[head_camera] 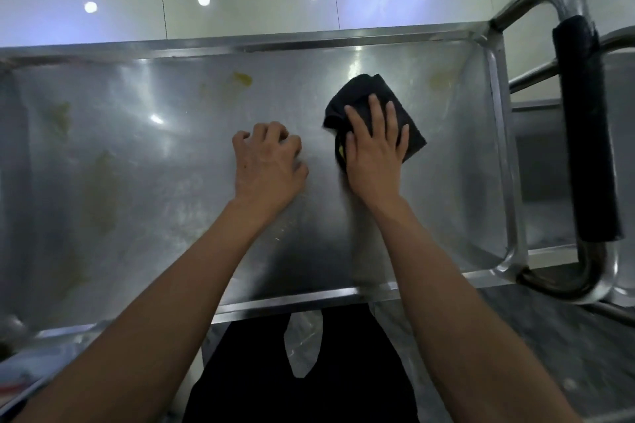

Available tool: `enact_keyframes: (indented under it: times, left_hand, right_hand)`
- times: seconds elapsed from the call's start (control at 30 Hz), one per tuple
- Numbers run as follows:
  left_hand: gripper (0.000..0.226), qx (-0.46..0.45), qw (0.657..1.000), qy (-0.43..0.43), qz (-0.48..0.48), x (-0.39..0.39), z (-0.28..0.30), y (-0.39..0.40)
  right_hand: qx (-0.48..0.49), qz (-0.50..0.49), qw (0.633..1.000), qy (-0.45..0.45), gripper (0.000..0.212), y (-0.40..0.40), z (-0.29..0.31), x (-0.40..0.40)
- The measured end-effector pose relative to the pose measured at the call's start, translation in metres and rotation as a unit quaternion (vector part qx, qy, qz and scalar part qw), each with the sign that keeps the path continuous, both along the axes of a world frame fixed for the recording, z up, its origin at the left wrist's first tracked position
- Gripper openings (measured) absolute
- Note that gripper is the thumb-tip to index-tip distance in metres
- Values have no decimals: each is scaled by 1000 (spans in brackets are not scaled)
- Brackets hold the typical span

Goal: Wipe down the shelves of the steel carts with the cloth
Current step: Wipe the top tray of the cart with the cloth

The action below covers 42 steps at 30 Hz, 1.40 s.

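While left hand (268,161) curls, right hand (374,151) presses cloth (371,96) (black) onto shelf (171,165).

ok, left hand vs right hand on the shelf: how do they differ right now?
The right hand lies flat with straight, spread fingers; the left hand has its fingers curled under.
The right hand presses the black cloth onto the steel shelf; the left hand holds nothing and rests bare on the metal.
The right hand sits nearer the cart handle; the left hand is nearer the shelf's middle.
Both are palm down on the same shelf.
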State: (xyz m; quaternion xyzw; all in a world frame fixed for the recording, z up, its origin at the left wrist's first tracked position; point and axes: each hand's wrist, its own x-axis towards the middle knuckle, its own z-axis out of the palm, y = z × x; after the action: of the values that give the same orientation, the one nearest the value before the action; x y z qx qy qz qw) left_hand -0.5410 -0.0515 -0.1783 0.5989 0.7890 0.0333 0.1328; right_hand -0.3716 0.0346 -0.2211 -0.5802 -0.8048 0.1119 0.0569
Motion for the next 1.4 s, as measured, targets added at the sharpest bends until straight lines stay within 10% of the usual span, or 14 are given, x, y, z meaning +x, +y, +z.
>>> enact_keyframes:
  times: [0.73, 1.4]
  left_hand:
    - [48, -55, 998, -37, 9, 37, 7, 57]
    - [46, -67, 996, -5, -51, -30, 4, 35]
  right_hand:
    - [-20, -91, 996, -11, 48, 118, 7, 152]
    - [-83, 222, 971, 7, 46, 80, 16, -99]
